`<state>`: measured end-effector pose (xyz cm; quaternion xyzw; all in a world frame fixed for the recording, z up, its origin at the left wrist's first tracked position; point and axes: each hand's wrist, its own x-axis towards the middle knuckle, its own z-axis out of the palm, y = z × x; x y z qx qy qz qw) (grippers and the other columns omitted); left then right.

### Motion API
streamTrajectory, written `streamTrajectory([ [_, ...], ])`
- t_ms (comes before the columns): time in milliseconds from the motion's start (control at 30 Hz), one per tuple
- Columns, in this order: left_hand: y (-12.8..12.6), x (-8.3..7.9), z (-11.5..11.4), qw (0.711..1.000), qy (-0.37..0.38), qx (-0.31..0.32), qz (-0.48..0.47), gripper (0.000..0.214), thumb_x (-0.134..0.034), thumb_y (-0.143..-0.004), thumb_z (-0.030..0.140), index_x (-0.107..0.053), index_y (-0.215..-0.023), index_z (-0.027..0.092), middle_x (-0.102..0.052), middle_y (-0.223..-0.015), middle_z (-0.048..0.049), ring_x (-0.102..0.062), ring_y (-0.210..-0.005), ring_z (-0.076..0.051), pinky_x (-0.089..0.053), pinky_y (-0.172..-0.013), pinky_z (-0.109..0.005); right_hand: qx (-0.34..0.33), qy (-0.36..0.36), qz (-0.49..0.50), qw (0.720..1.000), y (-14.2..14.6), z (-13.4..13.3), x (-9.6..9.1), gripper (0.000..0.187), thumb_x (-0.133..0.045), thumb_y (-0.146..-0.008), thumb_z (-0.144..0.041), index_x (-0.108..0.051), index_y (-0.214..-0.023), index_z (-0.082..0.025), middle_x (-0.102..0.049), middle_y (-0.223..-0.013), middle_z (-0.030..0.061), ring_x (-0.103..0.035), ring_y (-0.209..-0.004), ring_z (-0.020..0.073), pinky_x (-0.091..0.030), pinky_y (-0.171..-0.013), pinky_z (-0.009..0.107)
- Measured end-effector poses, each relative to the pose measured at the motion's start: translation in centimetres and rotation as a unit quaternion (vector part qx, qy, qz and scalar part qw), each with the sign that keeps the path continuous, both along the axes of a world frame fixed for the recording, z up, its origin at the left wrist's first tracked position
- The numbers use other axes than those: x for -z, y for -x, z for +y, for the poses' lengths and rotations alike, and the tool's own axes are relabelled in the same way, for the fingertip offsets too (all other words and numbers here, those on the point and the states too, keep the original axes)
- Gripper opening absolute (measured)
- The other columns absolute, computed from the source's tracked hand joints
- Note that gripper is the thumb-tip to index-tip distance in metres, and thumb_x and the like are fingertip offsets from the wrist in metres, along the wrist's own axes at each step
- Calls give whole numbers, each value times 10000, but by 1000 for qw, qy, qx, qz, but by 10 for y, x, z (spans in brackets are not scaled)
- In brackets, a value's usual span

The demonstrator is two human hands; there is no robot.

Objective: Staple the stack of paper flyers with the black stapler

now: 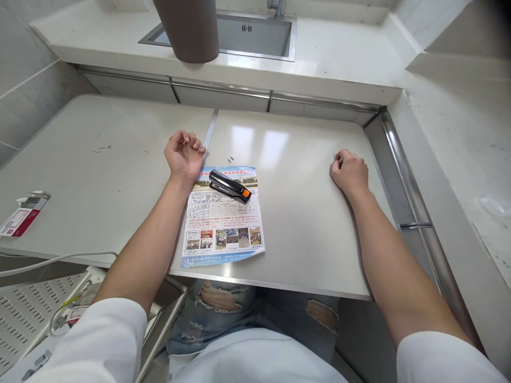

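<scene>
My left hand (186, 153) rests palm up on the white table at the flyer's upper left corner, its fingers loosely curled and apart, with an empty palm. To the right, my right hand (349, 171) lies on the tabletop in a loose fist, and nothing shows in it. Between them is a printed flyer (223, 217) with several rows of staples along its left side. A black stapler (230, 186) with an orange button lies slantwise on the flyer's upper half, touched by neither hand. Just above the flyer sit small staple pieces (230, 159).
A red and white box (24, 214) lies at the table's left edge. Bent staples (102, 148) are scattered on the left half of the table (131, 119). Behind stands a counter with a sink (255, 37) and a brown cylinder (190, 32). A metal rail (403, 165) runs along the right.
</scene>
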<state>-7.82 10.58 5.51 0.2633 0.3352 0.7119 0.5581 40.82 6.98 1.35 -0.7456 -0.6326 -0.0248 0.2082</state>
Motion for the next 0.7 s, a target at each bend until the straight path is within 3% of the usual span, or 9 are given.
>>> streamTrajectory([
  [300, -3, -6, -2, 1000, -4, 10, 15, 596, -709, -1028, 488, -306, -686, 213, -429, -671, 19, -461, -595, -122, -436, -594, -254, -20, -3, 0, 1000, 1, -3, -2, 201, -530, -931, -196, -685, -1055, -230, -722, -959, 142, -645, -907, 324, -468, -807, 416],
  [500, -3, -5, -3, 1000, -7, 20, -3, 602, -677, -1043, 410, -251, -664, 216, -373, -638, 27, -446, -569, -111, -429, -573, -248, -167, -60, 25, 984, 10, -4, -6, 215, -538, -943, -234, -678, -1107, -233, -702, -980, 128, -651, -1031, 334, -537, -941, 470],
  [600, -3, -6, -5, 999, 7, 38, -6, 630, -640, -1064, 378, -203, -639, 219, -258, -579, 43, -357, -496, -102, -381, -514, -254, -201, -85, 104, 970, 43, -6, -10, 195, -533, -966, -258, -686, -1082, -226, -713, -955, 101, -652, -878, 280, -558, -909, 460],
  [700, -3, -8, -8, 998, 29, 60, 9, 661, -603, -1089, 379, -167, -619, 219, -171, -547, 52, -287, -453, -94, -322, -461, -254, -290, -55, 197, 935, 106, -20, -17, 209, -569, -996, -301, -698, -1144, -228, -739, -991, 81, -652, -823, 239, -571, -859, 423],
])
